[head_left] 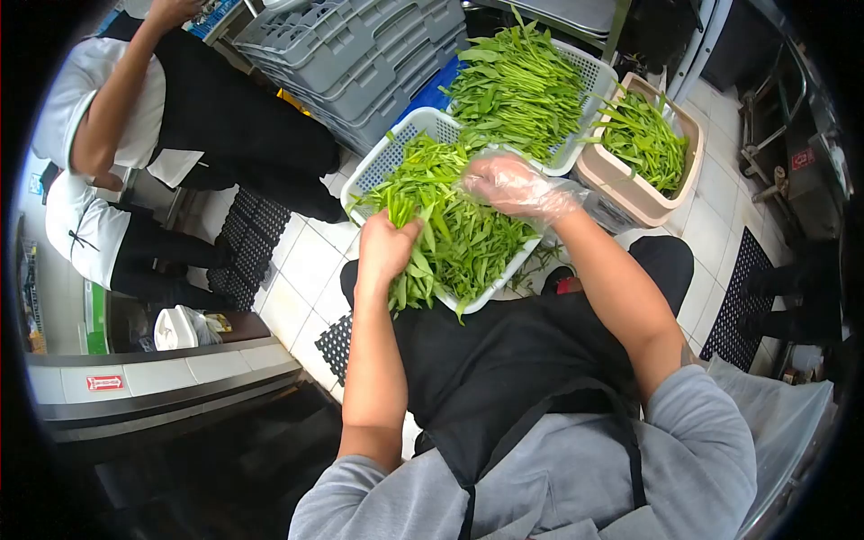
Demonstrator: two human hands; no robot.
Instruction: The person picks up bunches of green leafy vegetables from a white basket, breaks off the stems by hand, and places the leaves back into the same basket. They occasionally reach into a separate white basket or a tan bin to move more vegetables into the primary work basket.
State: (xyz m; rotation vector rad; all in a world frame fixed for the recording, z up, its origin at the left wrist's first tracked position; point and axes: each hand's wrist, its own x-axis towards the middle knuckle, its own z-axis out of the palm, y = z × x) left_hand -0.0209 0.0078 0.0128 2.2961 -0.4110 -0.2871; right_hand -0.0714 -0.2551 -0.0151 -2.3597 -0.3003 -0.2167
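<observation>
My bare left hand [389,245] is closed round a bunch of leafy green stems at the near left side of a white perforated basket [358,187]. Over the right part of that basket is my right hand [508,183], in a clear plastic glove, its fingers curled in above the greens [472,243]; what they hold, if anything, is hidden. Behind stands a second white basket [589,79] heaped with long green stems [522,90]. To its right, a beige bin [612,184] holds more cut greens [643,144].
Gray stacked crates [351,63] stand behind the baskets. Two people in white tops and black aprons [238,117] are at the left. Black perforated mats [247,238] lie on the tiled floor. A metal cart stands at the right, and a plastic bag [774,423] hangs near my right elbow.
</observation>
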